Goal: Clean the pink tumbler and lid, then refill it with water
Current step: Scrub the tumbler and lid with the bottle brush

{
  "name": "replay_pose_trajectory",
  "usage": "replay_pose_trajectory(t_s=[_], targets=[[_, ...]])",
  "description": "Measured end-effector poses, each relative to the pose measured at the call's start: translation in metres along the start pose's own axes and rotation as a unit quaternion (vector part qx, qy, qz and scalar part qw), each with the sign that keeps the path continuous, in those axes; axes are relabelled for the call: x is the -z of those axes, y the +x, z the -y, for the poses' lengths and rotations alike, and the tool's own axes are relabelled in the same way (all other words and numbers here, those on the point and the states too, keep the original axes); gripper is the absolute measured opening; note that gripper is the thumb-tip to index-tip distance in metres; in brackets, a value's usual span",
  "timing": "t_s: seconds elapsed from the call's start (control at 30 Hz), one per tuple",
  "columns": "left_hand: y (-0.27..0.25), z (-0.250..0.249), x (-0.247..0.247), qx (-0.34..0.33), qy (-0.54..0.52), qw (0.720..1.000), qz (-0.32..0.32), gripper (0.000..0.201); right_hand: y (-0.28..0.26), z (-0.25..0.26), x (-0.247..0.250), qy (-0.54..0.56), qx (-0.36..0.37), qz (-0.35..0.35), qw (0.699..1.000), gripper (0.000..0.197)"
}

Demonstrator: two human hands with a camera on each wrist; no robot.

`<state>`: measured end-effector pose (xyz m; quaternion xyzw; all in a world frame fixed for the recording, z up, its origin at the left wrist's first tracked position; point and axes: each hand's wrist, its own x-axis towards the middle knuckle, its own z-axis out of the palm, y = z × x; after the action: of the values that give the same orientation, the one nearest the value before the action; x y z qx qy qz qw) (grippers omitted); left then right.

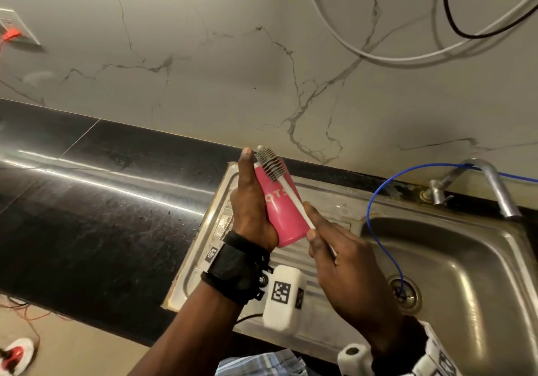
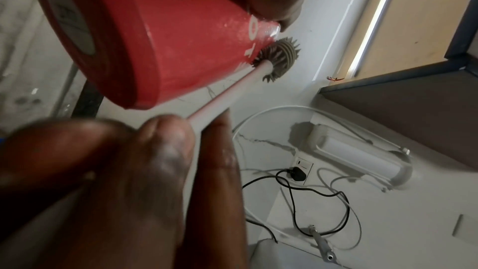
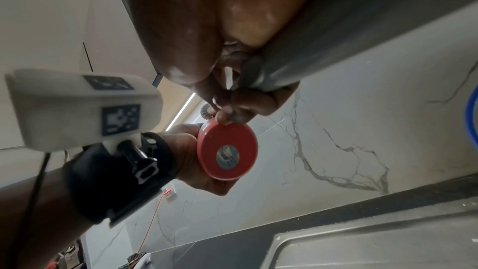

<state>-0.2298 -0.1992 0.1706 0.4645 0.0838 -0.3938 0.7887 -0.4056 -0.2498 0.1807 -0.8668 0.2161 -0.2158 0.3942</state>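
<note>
While the left hand (image 1: 250, 201) wraps round the pink bottle (image 1: 286, 215), tilted above the sink's drainboard (image 1: 212, 224), the right hand (image 1: 349, 268) pinches the brush (image 1: 269, 161) by its thin white handle, bristles against the bottle's upper side. The bottle seems rigid, light and wet-slick, best gripped round mid-body; the slim handle likely flexes
</note>
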Motion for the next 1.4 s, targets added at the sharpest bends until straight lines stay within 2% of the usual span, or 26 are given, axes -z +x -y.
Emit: replay_pose_trajectory(t_s=[0.1, 0.2, 0.27, 0.4, 0.57, 0.73, 0.87, 1.03, 1.13, 1.17, 1.27, 1.3, 1.4], targets=[[0.010, -0.017, 0.008, -0.001, -0.024, 1.000, -0.010, 0.102, -0.014, 0.001, 0.003, 0.025, -0.005, 0.016, 1.000, 0.054], [0.014, -0.024, 0.012, 0.013, -0.018, 0.999, -0.023, 0.113, -0.023, 0.000, 0.005, 0.044, -0.014, 0.019, 0.999, 0.051], [0.011, -0.016, 0.010, 0.022, 0.001, 1.000, -0.007, 0.117, -0.016, -0.002, 0.005, 0.030, -0.008, 0.006, 1.000, 0.051], [0.000, 0.001, 0.002, 0.041, -0.003, 0.998, 0.043, 0.090, 0.005, -0.003, 0.004, 0.006, -0.013, -0.015, 1.000, 0.053], [0.004, -0.024, 0.006, 0.032, -0.013, 0.999, 0.037, 0.074, -0.018, -0.007, 0.006, 0.040, -0.017, 0.001, 0.999, 0.052], [0.010, -0.033, 0.012, 0.028, -0.058, 0.998, 0.019, 0.084, -0.035, -0.014, 0.012, 0.037, -0.035, 0.015, 0.999, 0.055], [0.003, -0.012, 0.000, 0.029, -0.014, 0.999, 0.008, 0.101, -0.021, -0.009, 0.007, 0.012, 0.003, -0.007, 1.000, 0.054], [0.009, -0.029, 0.002, 0.025, -0.035, 0.999, 0.011, 0.091, -0.035, -0.016, 0.014, -0.010, 0.022, 0.012, 1.000, 0.050], [0.012, -0.031, 0.006, 0.015, -0.037, 0.999, 0.002, 0.092, -0.046, -0.017, 0.014, -0.027, 0.025, 0.018, 0.999, 0.054], [0.010, -0.028, 0.003, 0.018, -0.029, 0.999, 0.006, 0.094, -0.044, -0.016, 0.012, -0.033, 0.024, 0.012, 0.999, 0.055], [0.007, -0.017, -0.004, 0.043, -0.012, 0.999, 0.010, 0.121, -0.033, -0.010, 0.006, -0.042, 0.024, -0.008, 0.999, 0.052], [0.007, -0.017, -0.005, 0.040, -0.014, 0.999, 0.012, 0.120, -0.032, -0.010, 0.006, -0.042, 0.026, -0.009, 0.999, 0.051], [0.010, -0.031, -0.001, 0.005, -0.032, 0.999, 0.003, 0.091, -0.043, -0.017, 0.012, -0.056, 0.031, 0.006, 0.998, 0.056]])
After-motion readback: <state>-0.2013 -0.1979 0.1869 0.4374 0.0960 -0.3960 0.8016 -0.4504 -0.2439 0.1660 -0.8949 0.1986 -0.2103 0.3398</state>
